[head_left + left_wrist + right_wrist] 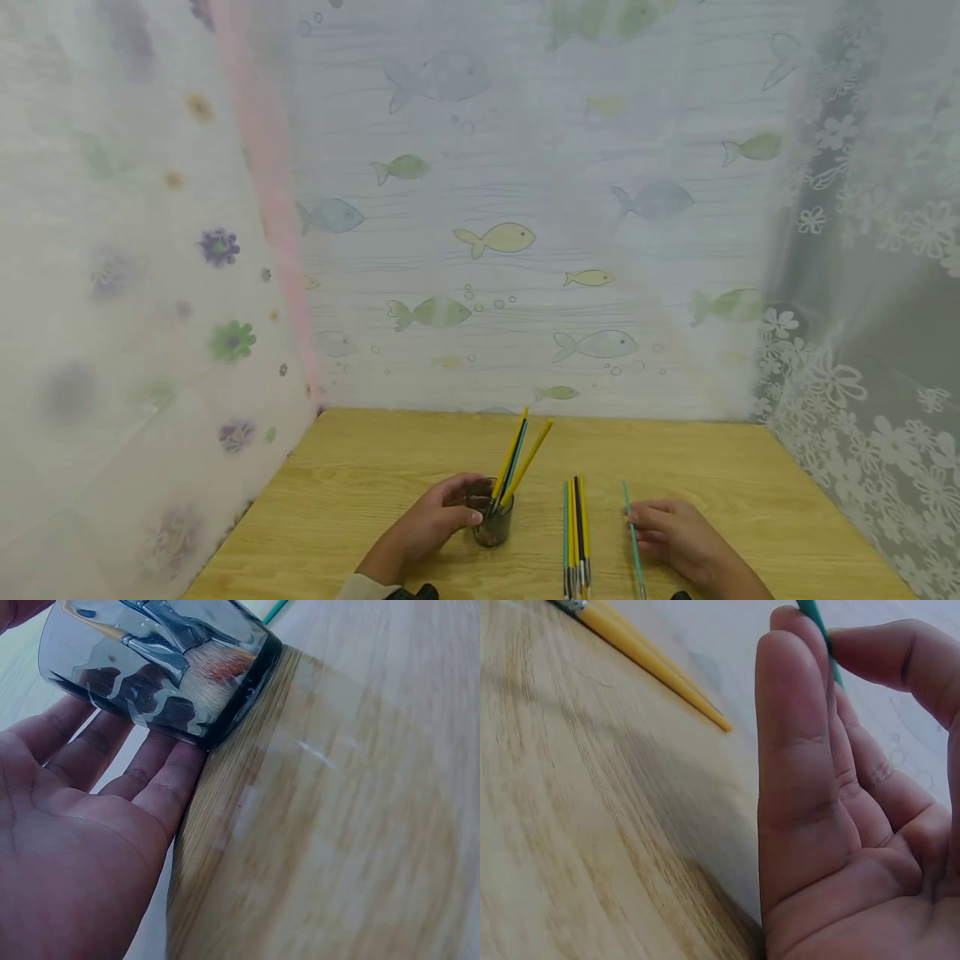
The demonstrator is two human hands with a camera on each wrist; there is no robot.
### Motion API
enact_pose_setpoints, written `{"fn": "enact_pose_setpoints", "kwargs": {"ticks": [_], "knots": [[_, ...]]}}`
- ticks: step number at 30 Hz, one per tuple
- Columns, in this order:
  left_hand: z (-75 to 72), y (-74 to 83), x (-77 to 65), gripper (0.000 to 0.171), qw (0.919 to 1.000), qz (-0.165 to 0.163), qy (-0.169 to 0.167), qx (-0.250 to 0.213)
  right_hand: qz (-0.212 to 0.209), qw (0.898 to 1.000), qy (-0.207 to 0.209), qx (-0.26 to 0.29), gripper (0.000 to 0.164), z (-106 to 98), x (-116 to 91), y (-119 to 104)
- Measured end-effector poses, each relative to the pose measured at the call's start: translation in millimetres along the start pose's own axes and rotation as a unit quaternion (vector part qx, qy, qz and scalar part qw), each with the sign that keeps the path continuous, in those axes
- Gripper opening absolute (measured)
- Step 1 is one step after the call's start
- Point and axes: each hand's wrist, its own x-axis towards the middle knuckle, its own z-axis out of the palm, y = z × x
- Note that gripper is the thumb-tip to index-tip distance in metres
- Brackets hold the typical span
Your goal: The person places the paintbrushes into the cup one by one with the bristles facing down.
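Note:
My left hand (429, 527) holds a dark, see-through glass (491, 532) on the table, thumb on the near side and fingers round the back. Several paintbrushes (517, 467) lean in it, yellow and teal handles upward. Through the glass wall in the left wrist view, pale bristles (214, 679) with a reddish patch point down. Off to the right, my right hand (678, 537) pinches a teal paintbrush (635, 542) between thumb and fingertips, its handle end pointing away from me. Between the hands lies a row of paintbrushes (576, 525) with teal, yellow and black handles, metal ferrules toward me.
The wooden table (390, 450) runs back to a pale curtain (510, 333) printed with fish. A flowered sheet (150, 333) hangs on the left, and a lacy translucent one (862, 400) borders the right side.

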Motion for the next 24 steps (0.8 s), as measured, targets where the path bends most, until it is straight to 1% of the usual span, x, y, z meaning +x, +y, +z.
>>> {"fn": "enact_pose_setpoints", "kwargs": {"ticks": [3, 6, 10, 14, 17, 19, 22, 24], "knots": [[1.0, -0.7, -0.6, 0.052, 1.0000, 0.002, 0.002, -0.001, -0.009, 0.999, -0.013, 0.029, 0.023, -2.2, -6.2, 0.7], [2.0, -1.5, -1.0, 0.052, 1.0000, -0.001, 0.008, -0.003, -0.023, 0.997, -0.018, 0.072, 0.027, -2.3, -13.0, -1.3], [2.6, -1.3, -0.7, 0.051, 0.9999, -0.003, 0.011, 0.003, -0.047, 0.990, -0.033, 0.132, 0.033, 2.5, -21.8, -8.6], [2.2, 0.2, 0.3, 0.051, 0.9999, -0.007, 0.008, 0.005, -0.084, 0.981, -0.052, 0.165, 0.033, 12.1, -27.4, -18.7], [1.9, 1.1, 1.0, 0.052, 1.0000, -0.006, 0.007, 0.004, -0.118, 0.980, -0.030, 0.160, 0.028, 21.7, -28.2, -25.5], [2.0, 1.6, 1.4, 0.052, 1.0000, -0.004, 0.007, 0.004, -0.136, 0.980, 0.001, 0.142, 0.022, 28.0, -27.7, -29.3], [2.0, 1.5, 1.5, 0.051, 1.0000, -0.003, 0.007, 0.006, -0.149, 0.982, 0.051, 0.105, 0.012, 36.6, -23.9, -33.5], [1.7, 1.8, 0.6, 0.051, 0.9999, -0.004, 0.009, 0.007, -0.161, 0.981, 0.069, 0.087, 0.009, 41.1, -18.5, -34.8]]}}
